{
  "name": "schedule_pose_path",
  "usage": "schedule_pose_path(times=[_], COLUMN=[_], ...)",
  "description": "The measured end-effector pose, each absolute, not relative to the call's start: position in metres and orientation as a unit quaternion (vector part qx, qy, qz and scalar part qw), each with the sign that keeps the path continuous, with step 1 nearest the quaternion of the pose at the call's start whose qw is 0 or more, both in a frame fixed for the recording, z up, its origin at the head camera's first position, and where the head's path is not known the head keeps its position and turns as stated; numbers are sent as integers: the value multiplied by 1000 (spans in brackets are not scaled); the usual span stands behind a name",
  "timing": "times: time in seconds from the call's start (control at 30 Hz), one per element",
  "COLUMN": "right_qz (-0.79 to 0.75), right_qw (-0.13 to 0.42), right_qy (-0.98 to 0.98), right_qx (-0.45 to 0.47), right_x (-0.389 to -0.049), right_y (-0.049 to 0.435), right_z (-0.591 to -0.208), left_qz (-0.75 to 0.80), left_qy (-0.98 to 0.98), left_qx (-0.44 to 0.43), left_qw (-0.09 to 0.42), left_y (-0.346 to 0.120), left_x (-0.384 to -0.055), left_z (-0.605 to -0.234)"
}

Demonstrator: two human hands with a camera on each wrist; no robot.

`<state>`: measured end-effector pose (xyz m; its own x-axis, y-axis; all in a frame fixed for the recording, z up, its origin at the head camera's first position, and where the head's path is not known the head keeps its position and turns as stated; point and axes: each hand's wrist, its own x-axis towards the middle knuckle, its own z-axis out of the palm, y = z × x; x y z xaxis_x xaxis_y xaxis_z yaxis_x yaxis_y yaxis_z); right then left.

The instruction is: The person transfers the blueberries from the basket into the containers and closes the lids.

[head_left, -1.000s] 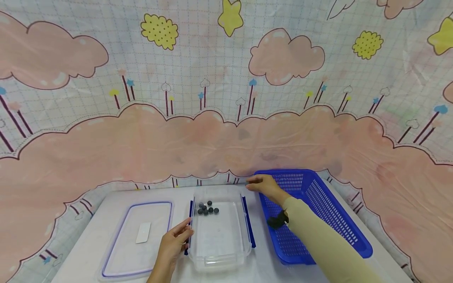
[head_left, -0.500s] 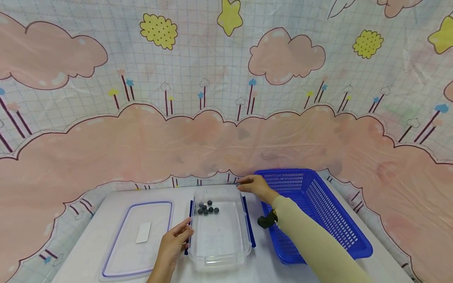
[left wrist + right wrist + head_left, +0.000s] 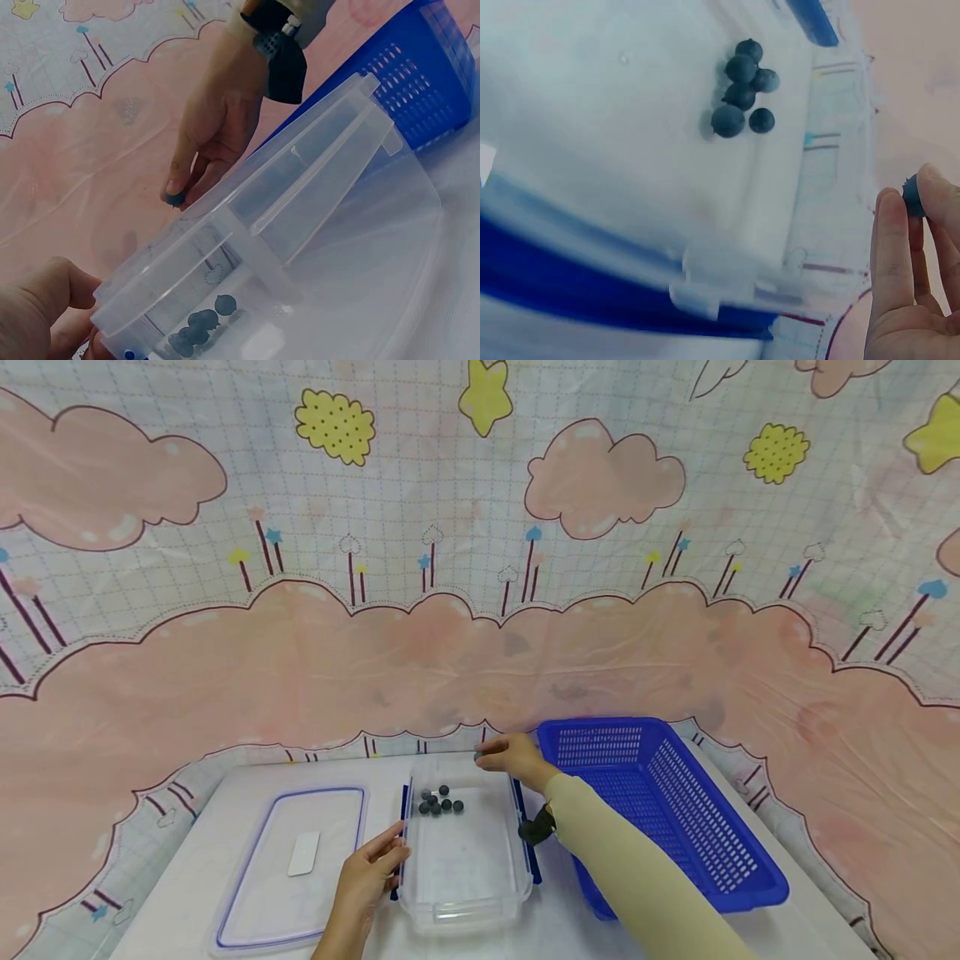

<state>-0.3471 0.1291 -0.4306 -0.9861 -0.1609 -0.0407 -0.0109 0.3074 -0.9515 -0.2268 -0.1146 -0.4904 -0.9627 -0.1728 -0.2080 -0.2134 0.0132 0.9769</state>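
A clear plastic box (image 3: 465, 860) with blue side clips stands in the middle of the table. Several blueberries (image 3: 435, 806) lie together toward its far left corner. My left hand (image 3: 363, 868) grips the box's left side, thumb at the rim and fingers along the wall. Over the box's far right edge, my right hand (image 3: 517, 758) pinches a single blueberry (image 3: 913, 196) between thumb and fingertips. In the left wrist view that blueberry (image 3: 175, 199) shows at the fingertips, just above the rim.
On the right stands a blue perforated basket (image 3: 675, 810), with my right forearm crossing its near left side. A clear lid (image 3: 255, 902) with a blue seal and a white label (image 3: 303, 853) lies to the left. A patterned cloth (image 3: 480, 677) hangs behind the table.
My right hand has moved left from beside the basket to over the box's far edge, still pinching the blueberry. My left hand and the box have stayed put.
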Motion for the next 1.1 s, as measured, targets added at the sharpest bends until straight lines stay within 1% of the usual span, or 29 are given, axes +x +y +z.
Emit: schedule_pose_path(times=[0.27, 0.43, 0.6, 0.8, 0.9, 1.0, 1.1], right_qz=[-596, -618, -610, -545, -521, -506, -495], right_qw=[76, 76, 52, 10, -11, -20, -16], right_qy=[798, 782, 791, 836, 851, 860, 865], right_qx=[-53, -25, 7, 54, 63, 68, 78], right_x=[-344, -343, -340, -336, -336, -337, -338], right_y=[104, 93, 84, 74, 70, 68, 66], right_z=[-435, -441, -450, -466, -473, -477, -479], left_qz=[688, 689, 691, 696, 701, 703, 699], left_qy=[713, 712, 709, 703, 699, 697, 701], left_qx=[-138, -137, -139, -144, -141, -140, -139], left_qw=[18, 18, 19, 20, 17, 15, 17], left_y=[-115, -115, -115, -116, -116, -116, -116], left_x=[-226, -226, -226, -225, -225, -225, -226], left_z=[-489, -489, -489, -489, -489, -489, -488])
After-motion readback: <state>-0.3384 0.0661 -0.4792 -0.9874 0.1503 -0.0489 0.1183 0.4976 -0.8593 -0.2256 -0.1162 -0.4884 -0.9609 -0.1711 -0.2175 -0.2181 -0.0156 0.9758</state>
